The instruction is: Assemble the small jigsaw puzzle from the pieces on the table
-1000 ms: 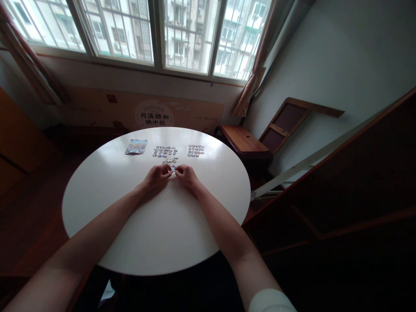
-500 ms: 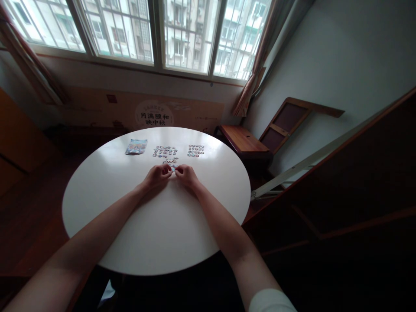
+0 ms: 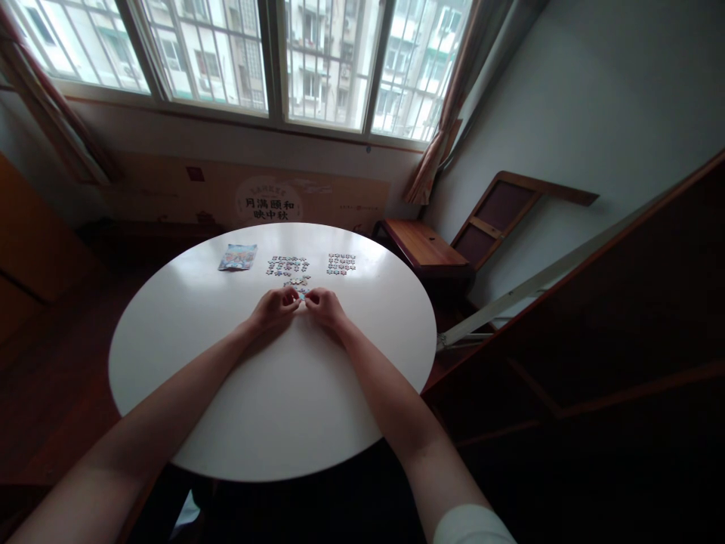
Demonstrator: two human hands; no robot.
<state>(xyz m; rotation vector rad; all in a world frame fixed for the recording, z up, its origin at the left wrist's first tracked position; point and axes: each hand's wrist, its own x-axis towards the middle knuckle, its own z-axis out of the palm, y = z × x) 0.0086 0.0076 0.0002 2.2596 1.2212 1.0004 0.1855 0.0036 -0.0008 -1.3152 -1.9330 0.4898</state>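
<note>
My left hand [image 3: 274,305] and my right hand [image 3: 325,305] meet near the middle of the table, fingers pinched. Between their fingertips is a small light-blue jigsaw puzzle piece [image 3: 302,296], partly covered by the fingers. Whether it is one piece or two joined ones is too small to tell. Just beyond the fingers lies a small cluster of puzzle pieces [image 3: 297,281]. Farther back are a group of loose puzzle pieces [image 3: 288,264] and, to its right, another set in neat rows [image 3: 341,264].
A colourful picture sheet or packet [image 3: 238,257] lies at the back left of the round white table [image 3: 277,408]. Past the table's right edge stand a wooden bench [image 3: 424,243] and a folded wooden frame [image 3: 495,211]. A dark wooden panel [image 3: 623,332] slants along the right.
Both hands keep almost the same pose and place, pinched together at the blue piece. The puzzle groups and the picture sheet have not visibly moved.
</note>
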